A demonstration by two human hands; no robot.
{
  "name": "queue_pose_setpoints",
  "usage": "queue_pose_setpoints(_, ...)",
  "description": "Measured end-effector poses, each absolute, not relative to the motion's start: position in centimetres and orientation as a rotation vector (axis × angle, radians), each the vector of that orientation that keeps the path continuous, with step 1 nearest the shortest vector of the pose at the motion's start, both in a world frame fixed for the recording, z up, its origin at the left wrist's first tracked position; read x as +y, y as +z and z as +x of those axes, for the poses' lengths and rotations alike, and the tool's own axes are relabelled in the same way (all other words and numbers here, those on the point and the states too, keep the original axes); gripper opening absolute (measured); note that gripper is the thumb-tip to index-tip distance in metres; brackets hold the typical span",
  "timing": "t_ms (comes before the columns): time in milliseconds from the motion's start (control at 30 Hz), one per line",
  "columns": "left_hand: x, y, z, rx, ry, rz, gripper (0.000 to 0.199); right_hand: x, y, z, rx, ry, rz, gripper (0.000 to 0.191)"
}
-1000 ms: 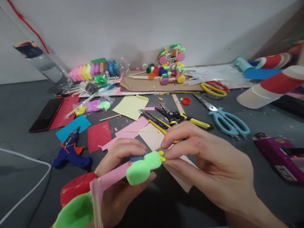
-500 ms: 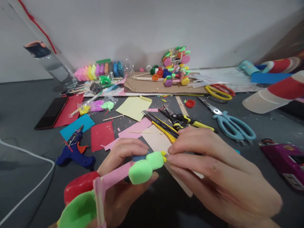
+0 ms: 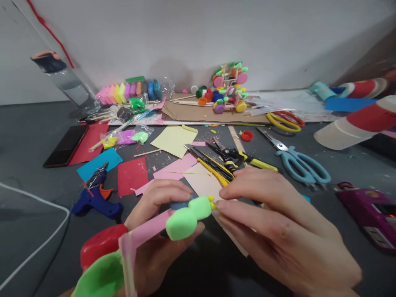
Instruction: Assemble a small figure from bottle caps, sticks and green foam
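Observation:
My left hand [image 3: 156,206] is closed around a small craft model of pink strips, with light green clay lumps [image 3: 182,222] on its near side. A red disc [image 3: 102,245] and a green cupped piece [image 3: 100,274] sit on the model's lower left. Part of a blue piece [image 3: 180,204] shows under the left fingers. My right hand [image 3: 278,222] has its fingertips pinched at small yellow clay bits [image 3: 211,199] on the end of the green lump. Just beyond the hands lie a yellow utility knife [image 3: 213,165] and yellow-black pliers [image 3: 230,156].
Blue-handled scissors [image 3: 301,163] and a purple device [image 3: 368,214] lie on the right, near a red-and-white bottle [image 3: 337,132]. A blue glue gun [image 3: 97,198], a phone [image 3: 66,140] and a water bottle [image 3: 72,88] are on the left. A similar colourful model [image 3: 230,84] stands at the back.
The view has shifted slightly. Both hands keep almost the same pose, with the right fingertips still at the yellow bits.

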State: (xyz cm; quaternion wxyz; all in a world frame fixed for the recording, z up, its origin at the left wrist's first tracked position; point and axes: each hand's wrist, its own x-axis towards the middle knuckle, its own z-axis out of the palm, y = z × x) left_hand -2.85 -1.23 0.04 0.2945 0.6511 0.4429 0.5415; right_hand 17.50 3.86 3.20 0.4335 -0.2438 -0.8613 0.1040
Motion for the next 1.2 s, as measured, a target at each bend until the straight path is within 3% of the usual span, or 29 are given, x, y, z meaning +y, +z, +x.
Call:
queue_pose_setpoints(633,-0.65,0.37,-2.79,1.230,1.459,1.951,0.032,3.73,3.12,17.01,-2.116,0.360,-0.610,0.022)
queue_pose_setpoints(900,-0.79,0.39,-2.72,1.262,1.429,1.935,0.032,3.62,2.81,16.95,-1.941,0.600,-0.860,0.008)
queue_pose_setpoints(1200,-0.68,0.36,-2.51,1.235,1.455,1.914,0.033,4.21,2.87,17.03,-1.896,0.914,-0.809,0.005)
